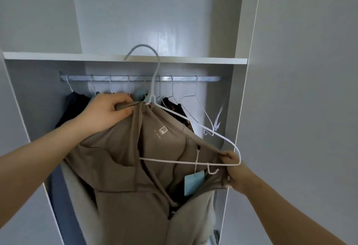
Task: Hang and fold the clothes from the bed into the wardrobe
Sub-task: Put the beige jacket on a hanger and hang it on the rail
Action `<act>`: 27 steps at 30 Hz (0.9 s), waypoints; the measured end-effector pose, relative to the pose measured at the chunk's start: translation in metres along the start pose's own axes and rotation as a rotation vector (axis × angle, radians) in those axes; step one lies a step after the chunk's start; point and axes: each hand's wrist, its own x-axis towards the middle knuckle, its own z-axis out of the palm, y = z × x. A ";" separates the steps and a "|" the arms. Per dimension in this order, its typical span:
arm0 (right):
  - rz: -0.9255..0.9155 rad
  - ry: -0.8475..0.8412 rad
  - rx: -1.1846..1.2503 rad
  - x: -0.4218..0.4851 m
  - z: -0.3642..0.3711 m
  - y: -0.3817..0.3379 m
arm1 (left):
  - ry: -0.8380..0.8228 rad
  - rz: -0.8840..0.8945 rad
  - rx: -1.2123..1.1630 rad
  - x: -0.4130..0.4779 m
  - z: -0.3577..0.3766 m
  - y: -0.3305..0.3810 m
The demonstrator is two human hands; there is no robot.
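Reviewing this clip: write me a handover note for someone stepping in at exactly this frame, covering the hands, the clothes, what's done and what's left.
Left hand: gripping the taupe garment at its collar, beside the neck of the white hanger.
Right hand: pinching the garment's other shoulder at the hanger's right end.
Garment is only partly on the hanger; a blue tag dangles from it. The hanger's hook is not on the rail.
Done: several garments already hang on the rail; empty hangers at its right.
Left: seat the shoulders, hook the hanger on the rail. The bed is out of view.
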 end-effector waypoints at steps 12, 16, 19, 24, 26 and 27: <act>-0.203 0.215 -0.259 0.012 -0.001 -0.021 | 0.067 0.227 0.452 -0.008 0.009 -0.009; -0.336 0.217 -0.250 0.006 0.012 -0.037 | -0.009 0.328 0.485 -0.010 0.029 0.002; -0.472 0.126 -0.230 -0.011 0.029 -0.052 | -0.010 0.448 0.513 -0.016 0.056 0.013; -0.578 -0.304 -0.208 -0.040 0.046 -0.071 | 0.000 0.074 0.290 -0.009 0.079 0.007; -0.667 -0.198 -0.332 -0.038 0.040 -0.072 | -0.033 -0.042 0.120 -0.007 0.075 0.003; -0.696 -0.039 -0.497 -0.035 0.034 -0.072 | -0.031 -0.063 0.045 -0.006 0.072 0.003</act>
